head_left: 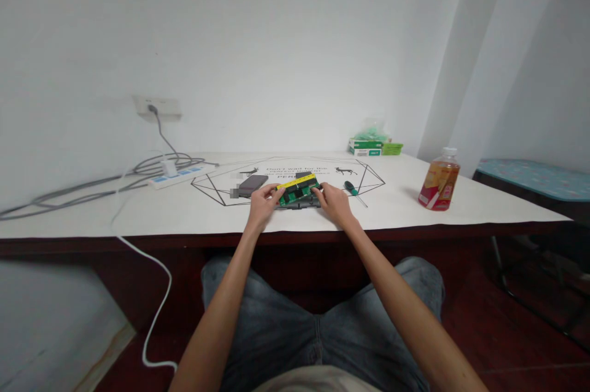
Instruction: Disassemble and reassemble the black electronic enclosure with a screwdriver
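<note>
A green circuit board (298,190) with a yellow edge strip and black parts lies on the white table mat, over a dark flat piece. My left hand (263,200) grips its left end with curled fingers. My right hand (332,200) pinches its right end the same way. Both forearms reach out from my lap over the table's front edge.
A dark phone (252,184) lies just left of the board. A green-handled screwdriver (353,191) lies to the right. An orange drink bottle (439,180) stands at the right. A white power strip (180,175) with grey cables is at the left; green boxes (374,145) stand against the wall.
</note>
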A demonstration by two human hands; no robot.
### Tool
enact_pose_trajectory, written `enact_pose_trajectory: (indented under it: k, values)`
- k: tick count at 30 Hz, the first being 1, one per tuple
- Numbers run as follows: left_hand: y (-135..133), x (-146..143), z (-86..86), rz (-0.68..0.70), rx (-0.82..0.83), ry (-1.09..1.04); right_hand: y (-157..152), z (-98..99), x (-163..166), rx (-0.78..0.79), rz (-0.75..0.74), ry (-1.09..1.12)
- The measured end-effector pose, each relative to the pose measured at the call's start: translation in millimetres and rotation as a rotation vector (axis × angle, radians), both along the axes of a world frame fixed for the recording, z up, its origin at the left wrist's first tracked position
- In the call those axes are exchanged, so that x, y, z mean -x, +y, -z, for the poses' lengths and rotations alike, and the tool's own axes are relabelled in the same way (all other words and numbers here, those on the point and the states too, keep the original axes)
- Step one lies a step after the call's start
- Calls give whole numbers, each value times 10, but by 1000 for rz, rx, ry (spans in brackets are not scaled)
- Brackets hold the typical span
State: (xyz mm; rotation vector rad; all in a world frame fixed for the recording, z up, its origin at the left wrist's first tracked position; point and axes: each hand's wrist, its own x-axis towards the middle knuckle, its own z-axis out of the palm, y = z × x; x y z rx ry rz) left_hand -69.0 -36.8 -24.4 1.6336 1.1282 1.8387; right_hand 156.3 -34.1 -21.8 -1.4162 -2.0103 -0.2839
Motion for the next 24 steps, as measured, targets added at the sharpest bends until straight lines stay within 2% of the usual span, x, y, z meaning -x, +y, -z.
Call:
enact_pose_trajectory:
  k: [10, 18, 24]
  values:
    - [0, -7, 0, 20, 3, -8, -8, -8, -2, 16, -6, 11]
    - [10, -13, -1, -46, 46, -42, -1, 25, -9, -121, -66, 63]
    - [19, -18, 5, -76, 60, -20, -15, 33, -7, -163, -80, 49]
